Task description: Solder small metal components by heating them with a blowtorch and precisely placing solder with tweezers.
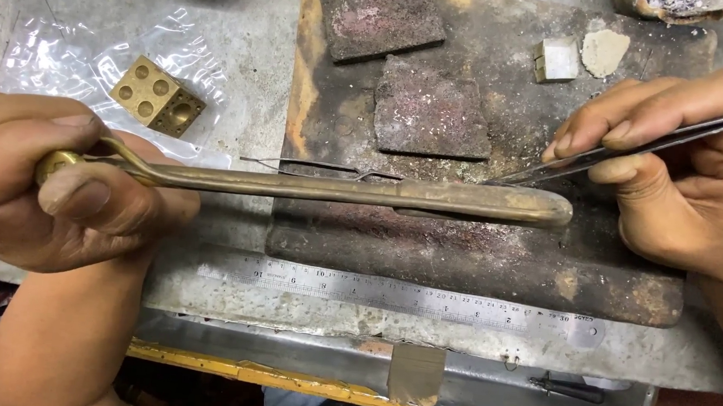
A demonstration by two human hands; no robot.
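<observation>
**Torch and tweezers meet over the charred block**

Nearest us, along the lower frame, lies a steel ruler (398, 295) on the bench edge, with a strip of tape (416, 372) below it. Just above, our left hand (61, 185) is closed around the brass torch (337, 191), thumb pressed on top near its butt. The torch's long axis runs level across the frame, its nozzle pointing right and ending at centre right. Our right hand (673, 172), at the right edge, pinches the tweezers (616, 147) shut between thumb and fingers; they slant down-left, so their tips sit just above the nozzle end. A thin bent wire (322, 169) lies just behind the torch barrel, left of those tips; the right hand is nearer it. All this is over the charred block (492, 261). Farther up rest two dark pads (430, 111), a small white cube (557, 59) and a pale lump (605, 51). Upper left, a clear bag (69, 60) carries a brass dapping cube (157, 96).
</observation>
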